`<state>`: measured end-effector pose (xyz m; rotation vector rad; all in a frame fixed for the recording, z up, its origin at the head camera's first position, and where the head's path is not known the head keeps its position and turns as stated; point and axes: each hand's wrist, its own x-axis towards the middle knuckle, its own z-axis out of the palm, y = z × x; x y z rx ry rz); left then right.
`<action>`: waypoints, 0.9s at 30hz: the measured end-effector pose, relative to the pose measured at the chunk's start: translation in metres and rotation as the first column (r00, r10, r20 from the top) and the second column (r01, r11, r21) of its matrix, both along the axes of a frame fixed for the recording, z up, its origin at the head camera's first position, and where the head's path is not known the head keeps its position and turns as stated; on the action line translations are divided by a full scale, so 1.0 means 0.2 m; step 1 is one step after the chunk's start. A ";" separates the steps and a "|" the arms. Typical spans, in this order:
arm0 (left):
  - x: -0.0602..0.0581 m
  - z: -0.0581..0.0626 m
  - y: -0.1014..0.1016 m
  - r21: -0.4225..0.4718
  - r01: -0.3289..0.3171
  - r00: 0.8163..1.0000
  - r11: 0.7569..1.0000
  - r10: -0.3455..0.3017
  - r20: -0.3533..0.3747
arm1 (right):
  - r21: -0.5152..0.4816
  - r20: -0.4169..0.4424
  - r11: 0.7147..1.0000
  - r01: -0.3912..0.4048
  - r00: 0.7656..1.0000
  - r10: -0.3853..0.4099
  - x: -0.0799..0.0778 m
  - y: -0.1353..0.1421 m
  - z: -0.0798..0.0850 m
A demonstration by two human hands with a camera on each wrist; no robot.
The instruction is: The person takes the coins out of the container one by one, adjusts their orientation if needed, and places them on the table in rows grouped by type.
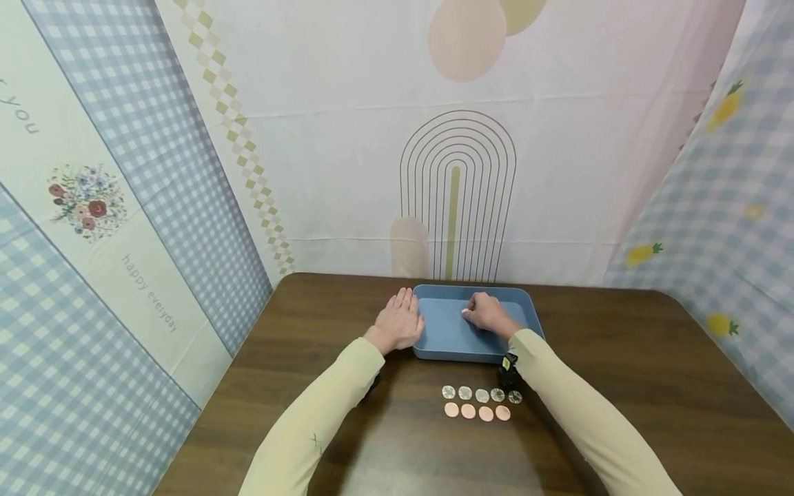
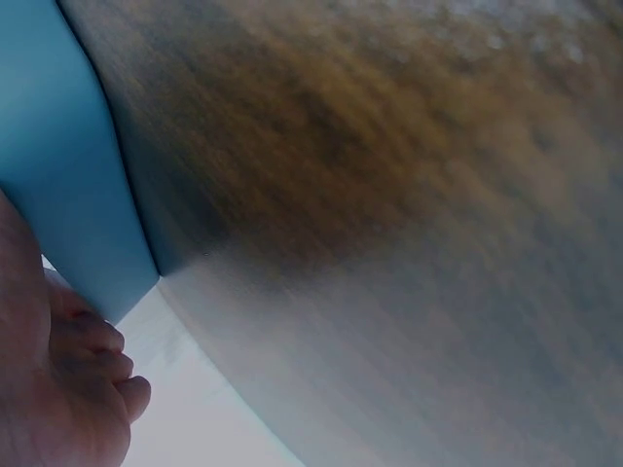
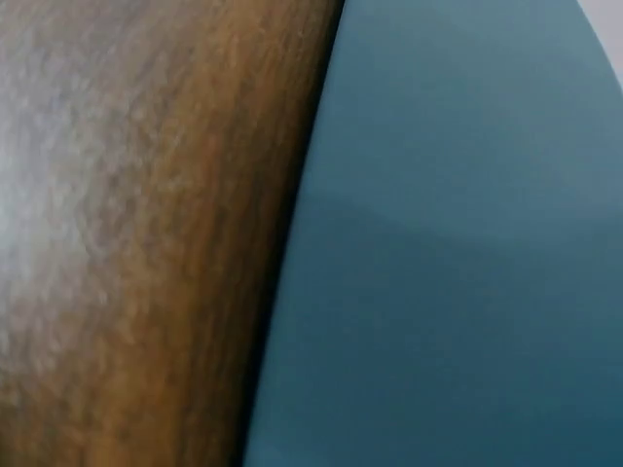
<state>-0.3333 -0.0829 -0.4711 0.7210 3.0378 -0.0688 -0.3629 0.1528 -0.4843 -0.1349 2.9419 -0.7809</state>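
Note:
On the table sits a shallow blue tray (image 1: 446,357). My left hand (image 1: 397,322) lies along its left edge with fingers straight, and it holds nothing; the left wrist view shows that same hand (image 2: 68,389) beside the tray's outer wall (image 2: 73,185). Over the tray's right half, my right hand (image 1: 486,313) has its fingers curled and pinches a small pale piece (image 1: 465,312), mostly hidden by the fingertips. Nearer to me lie a row of patterned silvery discs (image 1: 482,395) and, below it, a row of copper-pink discs (image 1: 486,413).
The brown wooden table (image 1: 335,303) extends to both sides of the tray. Behind it hangs a white printed cloth (image 1: 347,172), with checked cloths at the left (image 1: 186,138) and right (image 1: 744,234). In the right wrist view, the tray's wall (image 3: 438,243) fills the right side.

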 end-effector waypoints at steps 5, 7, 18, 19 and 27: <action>-0.01 0.00 0.00 -0.004 -0.003 1.000 1.000 0.003 -0.004 | 0.019 -0.045 1.000 -0.019 0.999 0.020 0.00 -0.01 0.00; -0.01 0.00 0.00 -0.006 -0.002 1.000 1.000 0.002 -0.005 | 0.016 -0.048 1.000 -0.021 0.999 0.022 0.01 -0.02 0.00; -0.01 0.00 0.00 0.000 -0.018 1.000 1.000 0.018 0.003 | -0.077 -0.046 0.995 -0.064 0.997 0.061 0.04 -0.01 0.05; -0.01 0.00 0.00 -0.001 -0.018 1.000 1.000 0.018 0.002 | -0.087 -0.051 0.994 -0.072 0.996 0.068 0.04 0.00 0.05; -0.03 0.00 0.02 0.012 -0.021 1.000 1.000 0.021 0.005 | -0.165 -0.051 0.979 -0.117 0.993 0.110 0.08 0.04 0.07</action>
